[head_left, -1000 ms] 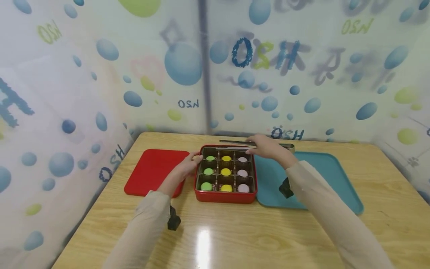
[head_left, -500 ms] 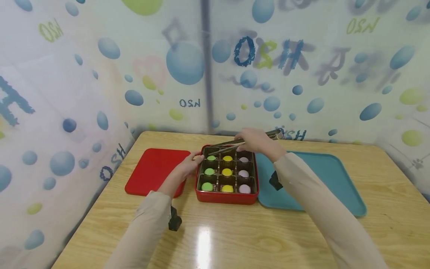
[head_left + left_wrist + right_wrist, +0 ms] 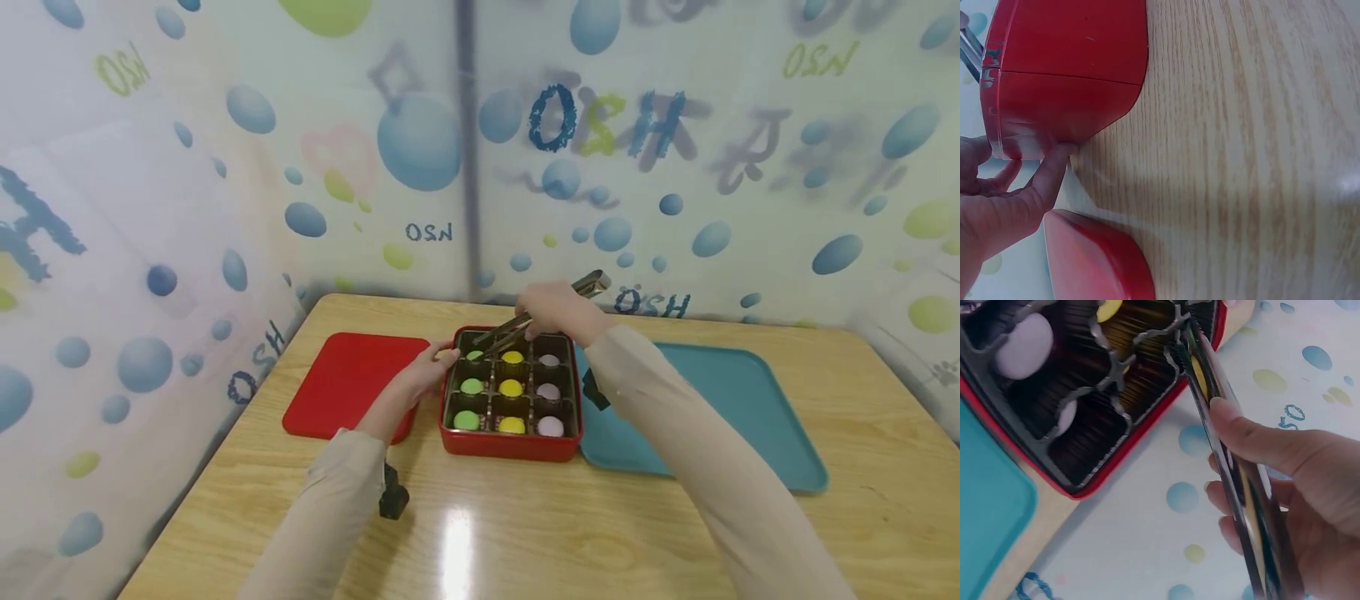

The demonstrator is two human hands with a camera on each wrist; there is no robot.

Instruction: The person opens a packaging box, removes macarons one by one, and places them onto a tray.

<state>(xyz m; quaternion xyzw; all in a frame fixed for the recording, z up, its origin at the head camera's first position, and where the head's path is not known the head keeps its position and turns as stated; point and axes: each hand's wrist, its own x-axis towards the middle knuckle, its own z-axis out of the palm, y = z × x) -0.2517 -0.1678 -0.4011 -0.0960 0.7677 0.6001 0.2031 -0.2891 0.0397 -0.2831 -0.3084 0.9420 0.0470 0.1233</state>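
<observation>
My right hand (image 3: 558,310) grips metal tongs (image 3: 592,285) with the thumb on one arm and fingers on the other. The tongs slant down into the back-left compartment of a red box (image 3: 510,447), their tips close around a round green piece (image 3: 476,357). In the right wrist view the serrated tongs ends (image 3: 1194,353) reach past the divider of the dark insert (image 3: 1110,381). My left hand (image 3: 416,377) touches the box's left side near the rim. In the left wrist view, its fingers press on the red outer wall (image 3: 1072,50). Rows of green, yellow (image 3: 512,388) and pale purple (image 3: 549,392) pieces sit in the compartments.
A red lid-like square (image 3: 348,379) lies to the left of the box, under my left forearm in the head view. A teal tray (image 3: 720,400) lies to the right, partly behind my right sleeve. A patterned wall covering stands behind the wooden table (image 3: 420,533).
My right hand has moved left, and the tongs have tilted from nearly level to pointing down into the back-left compartment. The left hand stays at the box's side.
</observation>
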